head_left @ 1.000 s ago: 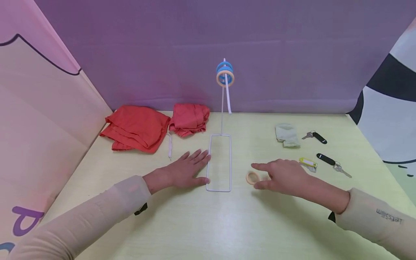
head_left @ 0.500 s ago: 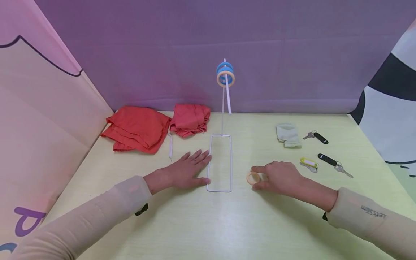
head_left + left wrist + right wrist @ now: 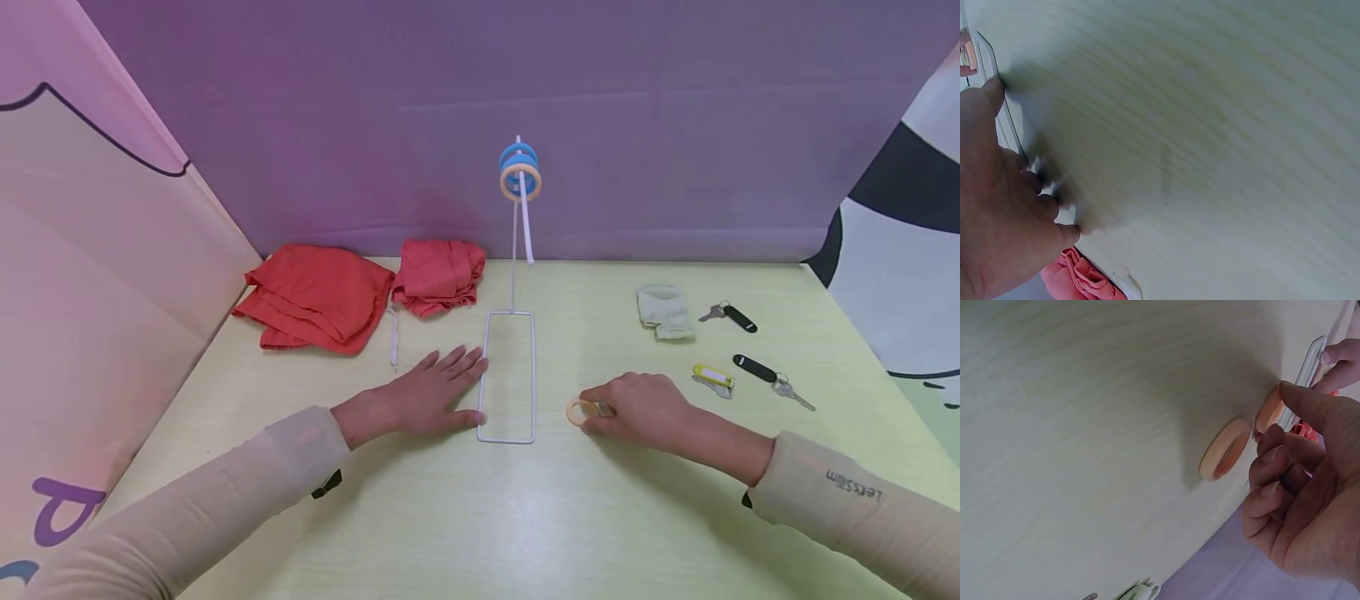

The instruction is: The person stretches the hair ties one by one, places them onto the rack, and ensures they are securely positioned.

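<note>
My right hand (image 3: 641, 408) pinches a light wooden ring (image 3: 1266, 415) between thumb and index finger, low over the table. A second wooden ring (image 3: 1212, 462) lies on the tabletop beside it in the right wrist view. In the head view the hand mostly hides that one. Spread fingers of my left hand (image 3: 423, 396) rest at the left side of a white wire stand's rectangular base (image 3: 533, 375), thumb and fingertips touching its wire. From the stand's thin upright (image 3: 513, 267) a white arm reaches forward. Blue rings (image 3: 518, 148) and a wooden ring (image 3: 505, 188) hang on it.
Folded red cloths (image 3: 318, 296) (image 3: 438, 275) and a white strap (image 3: 393, 337) lie at the back left. To the right are a pale folded cloth (image 3: 664, 312), black-tagged keys (image 3: 738, 318) (image 3: 753, 367) and a yellow-tagged key (image 3: 712, 375). A purple curtain (image 3: 675, 167) hangs behind.
My right hand has moved slightly left, and its thumb and index finger have closed on a wooden ring, drawing it a little left, off the other ring. My left hand stays put.
</note>
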`<state>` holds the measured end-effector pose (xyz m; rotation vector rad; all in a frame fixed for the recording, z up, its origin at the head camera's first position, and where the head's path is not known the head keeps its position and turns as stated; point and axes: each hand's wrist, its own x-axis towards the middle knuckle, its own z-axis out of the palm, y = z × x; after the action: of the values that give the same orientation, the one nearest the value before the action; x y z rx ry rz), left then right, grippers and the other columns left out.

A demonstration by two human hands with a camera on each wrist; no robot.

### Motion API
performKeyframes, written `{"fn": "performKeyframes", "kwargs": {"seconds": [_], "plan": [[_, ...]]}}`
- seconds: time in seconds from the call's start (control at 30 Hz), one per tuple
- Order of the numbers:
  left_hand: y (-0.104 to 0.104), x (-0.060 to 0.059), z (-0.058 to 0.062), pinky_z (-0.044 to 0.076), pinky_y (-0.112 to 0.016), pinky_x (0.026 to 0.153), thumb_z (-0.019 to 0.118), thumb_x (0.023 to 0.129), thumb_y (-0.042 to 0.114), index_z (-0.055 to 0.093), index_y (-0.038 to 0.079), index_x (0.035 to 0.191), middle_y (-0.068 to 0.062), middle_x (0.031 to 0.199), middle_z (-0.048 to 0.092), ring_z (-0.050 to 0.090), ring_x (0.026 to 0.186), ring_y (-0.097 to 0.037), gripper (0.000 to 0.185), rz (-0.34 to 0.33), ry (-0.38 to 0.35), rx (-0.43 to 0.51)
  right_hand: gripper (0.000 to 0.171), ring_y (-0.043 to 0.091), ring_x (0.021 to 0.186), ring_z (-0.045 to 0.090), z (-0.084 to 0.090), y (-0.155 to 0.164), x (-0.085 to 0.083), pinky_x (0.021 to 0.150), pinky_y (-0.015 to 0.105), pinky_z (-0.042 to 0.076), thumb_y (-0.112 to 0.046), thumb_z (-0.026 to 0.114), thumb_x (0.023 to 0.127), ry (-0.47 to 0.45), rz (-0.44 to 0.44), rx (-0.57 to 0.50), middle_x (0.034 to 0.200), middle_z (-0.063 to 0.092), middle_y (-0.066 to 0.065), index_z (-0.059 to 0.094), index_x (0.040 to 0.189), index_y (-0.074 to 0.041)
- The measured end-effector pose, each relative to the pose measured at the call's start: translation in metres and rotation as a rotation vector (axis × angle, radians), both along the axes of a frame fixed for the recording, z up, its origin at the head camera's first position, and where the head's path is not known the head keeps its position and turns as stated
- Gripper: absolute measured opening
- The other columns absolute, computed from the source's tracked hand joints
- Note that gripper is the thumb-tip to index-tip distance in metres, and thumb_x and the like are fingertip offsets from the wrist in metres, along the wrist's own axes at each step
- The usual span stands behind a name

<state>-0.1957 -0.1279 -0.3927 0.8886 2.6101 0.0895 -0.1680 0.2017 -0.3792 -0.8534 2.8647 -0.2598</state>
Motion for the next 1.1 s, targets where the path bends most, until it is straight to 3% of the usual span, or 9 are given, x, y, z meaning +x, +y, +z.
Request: {"fn": "performKeyframes", "kwargs": {"seconds": [0.23,0.57,0.7,0.83,0.97,1.1], "plan": [[0.0,0.0,0.001,0.007,-0.057,0.126,0.043,0.098,0.066,0.005,0.018,0.163,-0.002,0.171,0.0,-0.004,0.158,-0.028,0.089,-0.001,0.005,-0.002,0.021,0.005,0.057,0.048,-0.006,-0.001,0.002,0.044,0.027,0.035,-0.032,0.072,0.09,0.089,0.039,-0.031,0.057,0.054,-0.014,0.076,0.108,-0.022],[0.002,0.0,0.002,0.007,-0.057,0.126,0.043,0.098,0.066,0.005,0.018,0.163,-0.002,0.171,0.0,-0.003,0.158,-0.028,0.089,-0.004,0.01,-0.008,0.024,0.009,0.06,0.054,-0.01,0.0,0.0,0.044,0.029,0.036,-0.032,0.073,0.087,0.163,0.041,-0.054,0.074,0.069,-0.007,0.074,0.107,-0.018],[0.002,0.0,0.003,0.007,-0.057,0.126,0.043,0.098,0.066,0.006,0.018,0.163,-0.003,0.171,0.0,-0.003,0.158,-0.028,0.089,-0.006,0.009,-0.004,0.021,0.006,0.054,0.044,-0.007,0.0,0.001,0.042,0.027,0.031,-0.031,0.073,0.088,0.21,0.046,-0.089,0.059,0.055,-0.013,0.073,0.106,-0.02],[0.002,0.001,0.003,0.008,-0.057,0.126,0.043,0.099,0.065,0.007,0.016,0.163,-0.004,0.171,0.001,-0.002,0.158,-0.029,0.088,-0.01,0.015,-0.004,0.018,0.001,0.048,0.035,0.007,-0.001,0.003,0.042,0.024,0.027,-0.031,0.072,0.088,0.275,0.042,-0.138,0.05,0.038,-0.017,0.073,0.105,-0.023],[0.002,0.001,0.003,0.008,-0.057,0.126,0.042,0.098,0.065,0.006,0.017,0.163,-0.003,0.171,0.0,-0.003,0.158,-0.029,0.088,-0.012,0.012,-0.011,0.017,-0.004,0.047,0.035,0.032,-0.004,0.007,0.042,0.022,0.028,-0.03,0.071,0.089,0.349,0.054,-0.228,0.052,0.042,-0.019,0.073,0.105,-0.026],[0.002,0.001,0.001,0.008,-0.057,0.126,0.042,0.098,0.066,0.006,0.017,0.163,-0.003,0.171,0.0,-0.003,0.158,-0.029,0.089,-0.009,0.013,-0.015,0.02,-0.005,0.049,0.035,0.066,-0.007,0.013,0.043,0.019,0.028,-0.028,0.073,0.086,0.511,0.118,-0.376,0.056,0.046,-0.019,0.074,0.106,-0.026]]}}
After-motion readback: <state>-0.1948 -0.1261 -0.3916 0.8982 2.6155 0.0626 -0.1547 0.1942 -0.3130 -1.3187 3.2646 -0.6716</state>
